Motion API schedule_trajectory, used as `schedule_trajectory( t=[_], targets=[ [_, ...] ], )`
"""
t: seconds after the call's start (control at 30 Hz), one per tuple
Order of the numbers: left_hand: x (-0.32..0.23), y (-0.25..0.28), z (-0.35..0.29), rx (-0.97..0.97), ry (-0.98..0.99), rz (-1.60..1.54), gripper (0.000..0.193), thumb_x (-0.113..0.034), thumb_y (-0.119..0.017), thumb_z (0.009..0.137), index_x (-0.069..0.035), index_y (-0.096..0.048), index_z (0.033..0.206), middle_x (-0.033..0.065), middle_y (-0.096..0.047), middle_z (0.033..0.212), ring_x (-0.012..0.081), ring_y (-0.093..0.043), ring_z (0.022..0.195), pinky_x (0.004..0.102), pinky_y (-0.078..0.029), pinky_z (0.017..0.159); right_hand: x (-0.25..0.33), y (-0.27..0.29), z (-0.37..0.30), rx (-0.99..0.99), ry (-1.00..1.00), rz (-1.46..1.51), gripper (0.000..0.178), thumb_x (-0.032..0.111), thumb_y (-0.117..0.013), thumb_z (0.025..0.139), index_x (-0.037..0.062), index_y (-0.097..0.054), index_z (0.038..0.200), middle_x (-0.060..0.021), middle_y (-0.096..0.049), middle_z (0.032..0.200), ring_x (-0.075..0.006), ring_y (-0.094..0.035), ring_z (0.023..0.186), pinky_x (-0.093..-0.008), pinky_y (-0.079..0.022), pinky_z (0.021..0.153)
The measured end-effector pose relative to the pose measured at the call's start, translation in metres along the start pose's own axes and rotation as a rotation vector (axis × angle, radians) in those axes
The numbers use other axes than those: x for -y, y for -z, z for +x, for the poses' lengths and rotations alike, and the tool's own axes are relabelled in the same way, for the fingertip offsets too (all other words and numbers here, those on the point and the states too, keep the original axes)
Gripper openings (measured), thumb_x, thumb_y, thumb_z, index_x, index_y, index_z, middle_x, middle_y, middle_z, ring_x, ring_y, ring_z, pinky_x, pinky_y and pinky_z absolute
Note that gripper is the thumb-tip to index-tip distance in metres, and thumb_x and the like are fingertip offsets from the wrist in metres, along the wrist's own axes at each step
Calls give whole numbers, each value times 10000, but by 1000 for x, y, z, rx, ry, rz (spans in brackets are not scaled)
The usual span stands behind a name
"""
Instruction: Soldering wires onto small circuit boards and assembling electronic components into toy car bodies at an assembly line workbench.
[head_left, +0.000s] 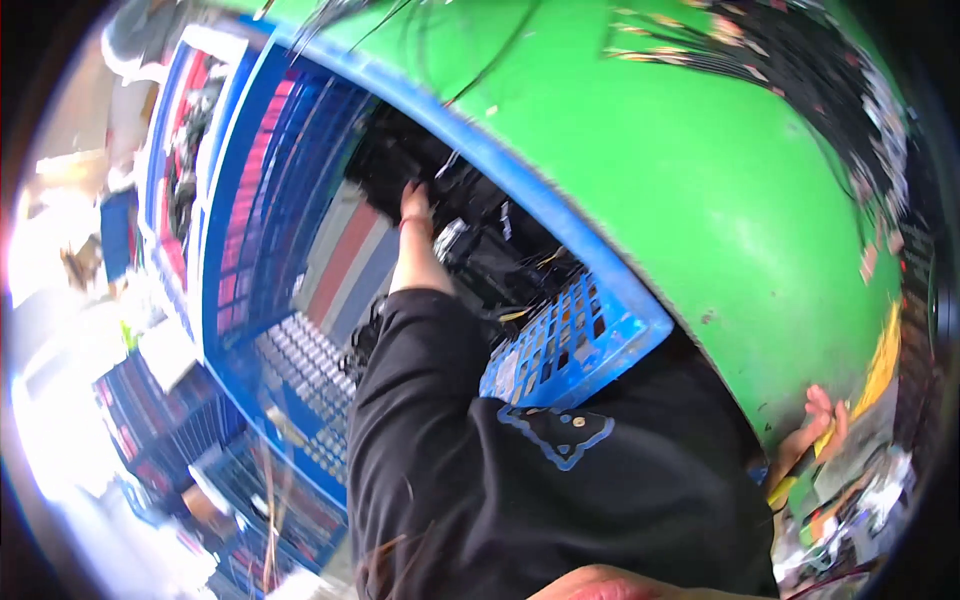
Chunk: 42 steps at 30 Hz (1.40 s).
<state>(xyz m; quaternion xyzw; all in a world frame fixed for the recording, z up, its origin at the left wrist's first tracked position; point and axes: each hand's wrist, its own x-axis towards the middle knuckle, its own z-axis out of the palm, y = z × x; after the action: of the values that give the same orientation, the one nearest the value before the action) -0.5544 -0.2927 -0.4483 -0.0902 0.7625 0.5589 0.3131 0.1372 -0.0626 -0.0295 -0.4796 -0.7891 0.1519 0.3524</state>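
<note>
My left hand [414,203] reaches far forward into a blue plastic crate [560,345]. It grips a dark bundle [385,165] whose edges are blurred, so its exact kind does not show. Below and right of that hand, black cable-like parts [505,250] with a few silvery bits fill the crate. At the far right, by the edge of a green tabletop [700,190], is my right hand [818,425]. A strand of yellow cables [885,350] runs between its bent fingers. My body hides most of the right arm.
Black cables with bare-looking ends [790,60] lie at the table's far right. Mixed scraps [850,500] sit below my right hand. A larger blue bin [225,330] stands left of the crate, with stacked blue crates [160,400] beyond it. Striped flooring [345,255] shows between.
</note>
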Motion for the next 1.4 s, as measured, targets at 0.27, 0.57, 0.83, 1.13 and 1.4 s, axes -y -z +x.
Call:
schedule_trajectory(
  t=[0.27,0.57,0.83,1.13,1.4],
  targets=[
    [-91,103,5,-546,-512,544,288,-273,-589,853,-11,-641,962,144,-662,839,283,-622,743,456,-497,687,7,-27,10,-35,-156,522,296,146,-501,997,-6,-438,1244,-194,-681,885,-223,-660,721,-318,-534,672],
    [-356,-182,-390,209,-1219,141,92,56,-602,823,12,-643,892,64,-634,862,134,-580,785,256,-472,723,9,-2,37,57,120,376,182,-75,-600,858,16,-606,1015,-114,-673,706,-206,-682,599,-290,-548,552],
    [-319,-421,-514,1105,-1823,649,95,-58,-716,769,-48,-684,859,93,-652,815,290,-647,765,379,-530,684,-22,34,33,-13,158,341,173,-50,-564,895,23,-578,1052,-85,-630,680,-193,-681,624,-295,-571,550],
    [-314,-464,-508,1014,-1665,1065,57,-108,-672,803,-58,-675,829,98,-655,901,263,-659,803,360,-534,691,-44,53,15,-131,108,380,194,-50,-624,845,46,-613,1013,-93,-680,711,-192,-682,604,-280,-536,548],
    [-312,-446,-555,926,-1859,682,56,-42,-632,799,-47,-632,855,121,-653,781,322,-636,717,411,-502,637,-42,51,14,-196,-73,529,181,20,-618,902,14,-595,1081,-154,-700,906,-195,-692,715,-293,-553,611]
  ],
)
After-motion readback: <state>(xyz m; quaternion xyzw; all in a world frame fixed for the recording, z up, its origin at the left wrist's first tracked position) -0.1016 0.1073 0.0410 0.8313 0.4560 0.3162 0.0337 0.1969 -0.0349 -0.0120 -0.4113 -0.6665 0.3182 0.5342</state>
